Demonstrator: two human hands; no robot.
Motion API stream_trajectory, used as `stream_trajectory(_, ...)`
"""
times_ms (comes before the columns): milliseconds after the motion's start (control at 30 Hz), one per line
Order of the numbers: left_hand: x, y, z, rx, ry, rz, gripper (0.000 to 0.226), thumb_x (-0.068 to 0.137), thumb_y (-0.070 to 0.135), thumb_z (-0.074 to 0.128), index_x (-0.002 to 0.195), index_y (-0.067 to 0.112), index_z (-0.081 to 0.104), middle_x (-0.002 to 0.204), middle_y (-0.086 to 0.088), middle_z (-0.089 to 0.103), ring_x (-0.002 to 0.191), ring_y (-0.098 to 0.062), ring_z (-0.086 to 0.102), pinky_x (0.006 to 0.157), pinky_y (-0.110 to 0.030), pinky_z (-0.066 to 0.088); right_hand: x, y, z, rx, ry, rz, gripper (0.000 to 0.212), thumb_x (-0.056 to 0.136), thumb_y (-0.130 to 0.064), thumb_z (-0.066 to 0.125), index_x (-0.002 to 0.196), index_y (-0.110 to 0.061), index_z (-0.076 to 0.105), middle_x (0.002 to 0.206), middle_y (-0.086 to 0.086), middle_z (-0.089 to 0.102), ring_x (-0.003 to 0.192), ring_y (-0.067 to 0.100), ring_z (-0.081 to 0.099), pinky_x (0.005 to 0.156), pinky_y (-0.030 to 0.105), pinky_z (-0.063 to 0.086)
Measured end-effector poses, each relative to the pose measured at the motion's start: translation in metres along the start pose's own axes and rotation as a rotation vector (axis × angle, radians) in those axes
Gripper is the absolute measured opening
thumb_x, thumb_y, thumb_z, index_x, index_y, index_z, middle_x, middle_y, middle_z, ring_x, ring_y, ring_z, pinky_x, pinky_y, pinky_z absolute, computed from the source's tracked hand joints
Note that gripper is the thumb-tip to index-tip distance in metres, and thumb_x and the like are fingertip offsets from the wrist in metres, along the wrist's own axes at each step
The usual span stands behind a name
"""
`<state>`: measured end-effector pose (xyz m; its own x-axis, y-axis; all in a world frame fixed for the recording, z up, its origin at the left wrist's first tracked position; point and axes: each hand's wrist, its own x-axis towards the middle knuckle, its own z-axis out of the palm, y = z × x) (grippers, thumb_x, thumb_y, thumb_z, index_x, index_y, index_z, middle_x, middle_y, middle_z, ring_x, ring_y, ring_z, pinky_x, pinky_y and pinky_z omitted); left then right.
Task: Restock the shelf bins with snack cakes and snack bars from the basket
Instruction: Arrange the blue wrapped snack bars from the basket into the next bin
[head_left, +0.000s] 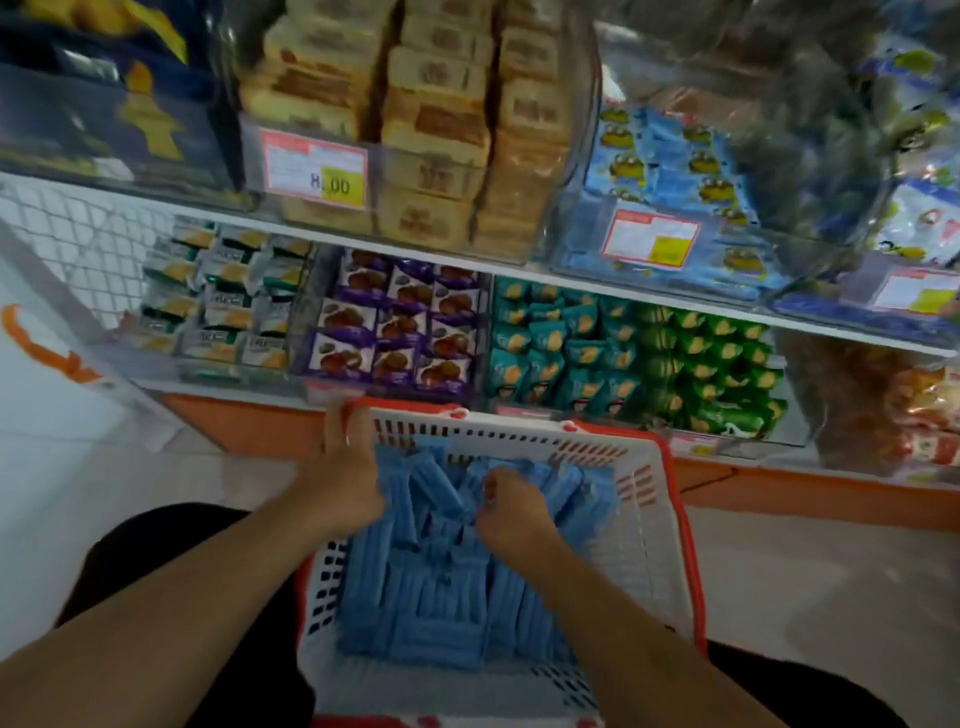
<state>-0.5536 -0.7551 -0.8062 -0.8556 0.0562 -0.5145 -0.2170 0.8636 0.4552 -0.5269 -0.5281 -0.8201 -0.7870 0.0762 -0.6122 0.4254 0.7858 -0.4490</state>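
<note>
Both hands in the basket (644, 499)

My left hand (345, 467) grips its far rim; my right hand (511, 512) curls into the blue snack bars (431, 613), closing on some.

Basket (644, 499) sits on the floor before the lower shelf bins (400, 327), holding snack bars (441, 597). Left hand (343, 483) rests at its far-left rim; right hand (511, 514) lies among the bars. Upper bins (415, 130) stand above.
</note>
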Motion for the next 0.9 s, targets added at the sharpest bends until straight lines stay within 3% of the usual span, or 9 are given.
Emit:
stream_trajectory(200,0.014,-0.009,0.012,0.043,-0.148,-0.060,0.120,0.095,0.018,0.062,0.146,0.034,-0.046,0.144,0.012,-0.060,0.151,-0.039,0.019,0.109,-0.053,0.045,0.043,-0.036,0.050,-0.001,-0.130,-0.029,0.043,0.097,-0.012,0.061,0.138,-0.008,0.048,0.129,0.013,0.058,0.110,0.031,0.060,0.083,0.035,0.056)
stream_trajectory(267,0.012,-0.006,0.010,0.095,-0.188,-0.059,0.120,0.095,0.018,0.061,0.147,0.028,-0.047,0.147,0.003,-0.058,0.154,-0.042,0.006,0.116,-0.057,0.035,0.050,-0.038,0.059,0.130,-0.132,0.057,0.055,0.091,-0.012,0.066,0.142,-0.012,0.046,0.127,0.009,0.060,0.105,0.025,0.062,0.081,0.037,0.060)
stream_trajectory(433,0.012,0.007,0.007,0.148,-0.219,-0.119,0.116,0.092,0.010,0.055,0.148,0.022,-0.046,0.153,-0.009,-0.053,0.155,-0.044,-0.010,0.124,-0.057,0.015,0.038,-0.033,0.047,0.542,-0.088,0.254,0.028,0.092,-0.010,0.057,0.117,-0.023,0.055,0.078,0.002,0.061,0.061,0.017,0.061,0.055,0.030,0.048)
stream_trajectory(500,0.011,0.005,0.007,0.124,-0.236,-0.131,0.119,0.087,0.010,0.053,0.145,0.029,-0.049,0.151,-0.002,-0.057,0.155,-0.045,-0.005,0.123,-0.059,0.017,0.027,-0.025,0.034,0.756,-0.059,0.302,0.008,0.101,-0.010,0.054,0.100,-0.017,0.058,0.084,0.005,0.061,0.061,0.012,0.064,0.071,0.035,0.057)
stream_trajectory(567,0.006,0.003,0.003,0.084,-0.240,-0.116,0.119,0.084,0.011,0.052,0.143,0.037,-0.048,0.150,0.007,-0.057,0.155,-0.044,-0.003,0.123,-0.060,0.019,0.010,-0.015,0.022,1.021,-0.037,0.309,0.018,0.105,-0.018,0.054,0.121,-0.010,0.058,0.112,0.012,0.067,0.083,0.023,0.076,0.092,0.047,0.059)
stream_trajectory(667,-0.005,0.001,-0.007,-0.005,-0.154,-0.034,0.124,0.084,0.026,0.068,0.147,0.045,-0.037,0.156,0.017,-0.043,0.155,-0.037,0.005,0.124,-0.052,0.025,-0.028,-0.004,-0.001,1.283,-0.025,0.191,0.038,0.104,-0.023,0.058,0.139,-0.008,0.056,0.126,0.019,0.067,0.103,0.038,0.074,0.093,0.046,0.056)
stream_trajectory(767,-0.025,0.011,-0.017,0.081,-0.039,-0.012,0.119,0.087,0.036,0.074,0.157,0.033,-0.022,0.164,0.002,-0.030,0.154,-0.036,0.005,0.125,-0.047,0.021,-0.072,-0.001,-0.034,1.332,-0.022,-0.002,0.036,0.090,-0.024,0.071,0.110,0.005,0.072,0.127,0.018,0.071,0.115,0.034,0.070,0.089,0.042,0.057)
stream_trajectory(833,-0.045,0.029,-0.028,0.191,0.104,0.006,0.101,0.091,0.027,0.071,0.161,0.018,0.000,0.166,-0.013,-0.013,0.152,-0.037,0.011,0.123,-0.044,0.025,-0.102,-0.003,-0.057,1.215,-0.008,-0.149,0.028,0.087,-0.024,0.073,0.101,0.000,0.076,0.129,0.002,0.072,0.123,0.020,0.066,0.089,0.035,0.055)
stream_trajectory(900,-0.064,0.056,-0.043,0.091,0.163,0.065,0.056,0.096,0.020,0.065,0.146,0.016,0.042,0.156,-0.015,0.031,0.131,-0.029,0.048,0.098,-0.037,0.052,-0.128,-0.002,-0.075,1.041,0.087,-0.293,0.016,0.091,-0.012,0.071,0.104,-0.005,0.076,0.130,-0.011,0.070,0.125,0.009,0.062,0.086,0.025,0.055)
